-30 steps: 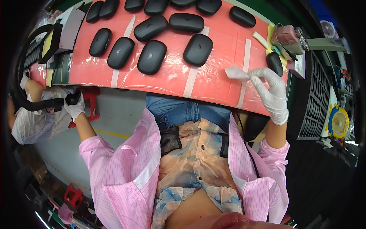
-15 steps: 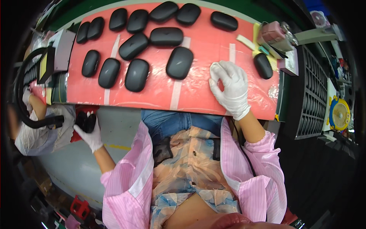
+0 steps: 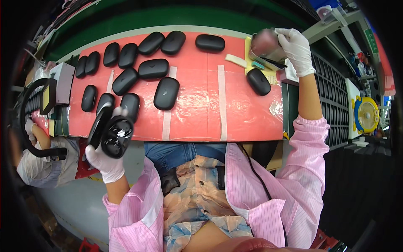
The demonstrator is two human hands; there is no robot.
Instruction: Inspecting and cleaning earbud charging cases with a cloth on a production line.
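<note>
My left hand, white-gloved, holds up a black rounded case that is swung open, its glossy hollowed inside facing me. It hangs over the near left edge of the red-covered table. At the far right, my gloved right hand has its fingers bent in at the upper edge of a blurred pinkish container; what they grip there is hidden. Nearest to that hand on the table lies a closed black case. Several more closed black cases lie across the left and middle.
A pale strip and a small teal block lie beside the container. At left stand a white box and a black curved arm. Right of the table are a black slotted rack and a yellow-blue fan. A co-worker's sleeve shows at left.
My left hand has risen from beside the table with the black case, which now shows its open inside. My right hand has moved from the table's right part to the container. The view has shifted.
</note>
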